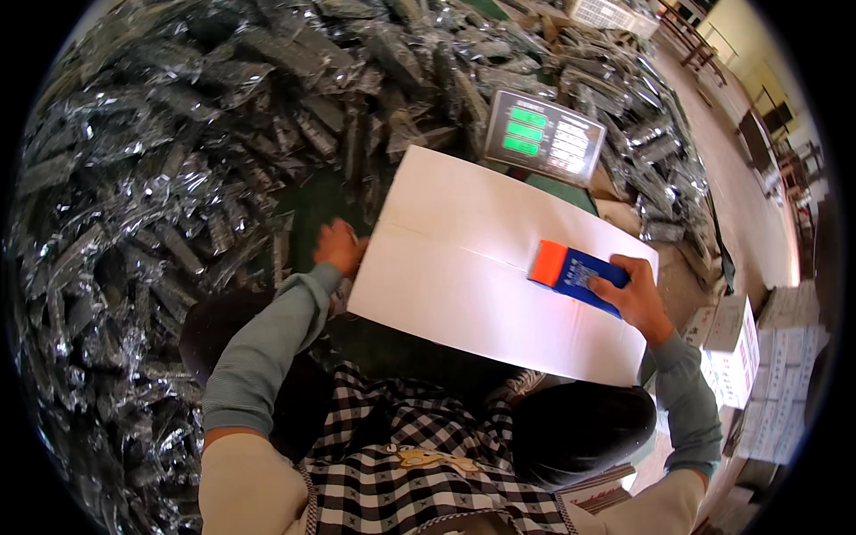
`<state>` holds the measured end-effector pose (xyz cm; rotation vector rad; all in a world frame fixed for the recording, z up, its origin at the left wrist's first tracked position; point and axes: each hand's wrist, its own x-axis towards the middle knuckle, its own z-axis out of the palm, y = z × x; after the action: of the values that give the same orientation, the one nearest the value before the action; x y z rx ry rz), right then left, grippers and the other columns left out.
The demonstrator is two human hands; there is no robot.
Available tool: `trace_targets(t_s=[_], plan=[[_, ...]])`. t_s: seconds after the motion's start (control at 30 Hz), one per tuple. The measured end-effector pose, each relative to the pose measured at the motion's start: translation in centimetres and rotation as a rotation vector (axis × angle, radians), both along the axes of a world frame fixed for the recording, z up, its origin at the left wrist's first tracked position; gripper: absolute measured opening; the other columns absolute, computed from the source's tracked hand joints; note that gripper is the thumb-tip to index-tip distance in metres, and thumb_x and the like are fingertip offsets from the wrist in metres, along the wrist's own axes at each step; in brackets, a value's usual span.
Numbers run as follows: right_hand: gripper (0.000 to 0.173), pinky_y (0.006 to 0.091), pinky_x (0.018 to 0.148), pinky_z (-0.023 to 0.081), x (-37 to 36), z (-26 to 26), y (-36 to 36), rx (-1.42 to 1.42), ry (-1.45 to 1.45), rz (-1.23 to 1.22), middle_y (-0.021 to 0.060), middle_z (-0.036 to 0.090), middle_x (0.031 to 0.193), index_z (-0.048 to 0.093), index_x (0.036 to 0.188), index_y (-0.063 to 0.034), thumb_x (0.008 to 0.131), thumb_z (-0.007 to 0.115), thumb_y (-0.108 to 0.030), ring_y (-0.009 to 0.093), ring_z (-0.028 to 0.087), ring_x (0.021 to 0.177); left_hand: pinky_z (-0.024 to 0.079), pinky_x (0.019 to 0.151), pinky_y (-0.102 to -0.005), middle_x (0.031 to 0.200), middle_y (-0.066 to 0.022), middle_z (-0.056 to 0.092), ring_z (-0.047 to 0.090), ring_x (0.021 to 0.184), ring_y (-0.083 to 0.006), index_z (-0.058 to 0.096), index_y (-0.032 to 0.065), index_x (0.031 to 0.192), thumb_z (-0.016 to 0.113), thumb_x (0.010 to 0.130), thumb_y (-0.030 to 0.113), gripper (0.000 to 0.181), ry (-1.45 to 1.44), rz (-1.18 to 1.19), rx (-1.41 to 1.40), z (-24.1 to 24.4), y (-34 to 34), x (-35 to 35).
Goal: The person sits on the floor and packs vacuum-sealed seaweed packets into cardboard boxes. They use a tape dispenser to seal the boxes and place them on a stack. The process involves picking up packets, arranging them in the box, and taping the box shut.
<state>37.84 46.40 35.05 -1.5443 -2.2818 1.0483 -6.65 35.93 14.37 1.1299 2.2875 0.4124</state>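
Observation:
A white cardboard carton [441, 281] lies before me, with a seam across its top face. My right hand [632, 294] grips a blue and orange hand-held tape dispenser [572, 275] over the right part of that face. The dispenser's orange end has a toothed edge and points left; its blue body bears writing. My left hand [340, 246] is beside the carton's left end, blurred, with fingers bent. Whether it touches the carton or holds anything, I cannot tell. Just behind the carton stands the display of a weighing scale [545, 137], with green lit panels and keys.
Piles of dark, flat pieces in clear plastic wrap [167, 167] spread left and behind. More wrapped pieces [659, 147] lie at the right back. Printed white cartons [782, 381] are stacked at right. A white plastic crate [612, 17] stands far back. My knees flank the carton's near side.

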Motion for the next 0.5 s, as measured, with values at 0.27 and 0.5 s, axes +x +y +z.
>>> trace_targets(t_s=[0.27,0.5], plan=[[0.044,0.0302,0.046,0.041,0.4,0.8,0.2,0.062,-0.009,0.034,0.0090,0.054,0.054,0.064,0.070,0.0059,0.076,0.076,-0.036,0.013,0.050,0.048,0.007,0.119,-0.0381,0.158,-0.0156,0.014,0.013,0.147,-0.0266,0.003,0.0069,0.153,0.025,0.104,0.045,0.066,-0.998,-0.488,0.824,12.7,5.6,18.0],[0.055,0.0330,0.052,0.049,-0.5,1.6,1.7,-0.009,0.018,0.125,0.0157,0.061,0.059,0.069,0.076,0.0063,0.074,0.073,-0.048,0.021,0.062,0.053,0.000,0.120,-0.0383,0.161,-0.0135,0.006,0.004,0.149,-0.0259,-0.009,0.0080,0.152,0.015,0.099,0.060,0.078,-0.935,-0.572,0.761,10.4,5.4,20.9]])
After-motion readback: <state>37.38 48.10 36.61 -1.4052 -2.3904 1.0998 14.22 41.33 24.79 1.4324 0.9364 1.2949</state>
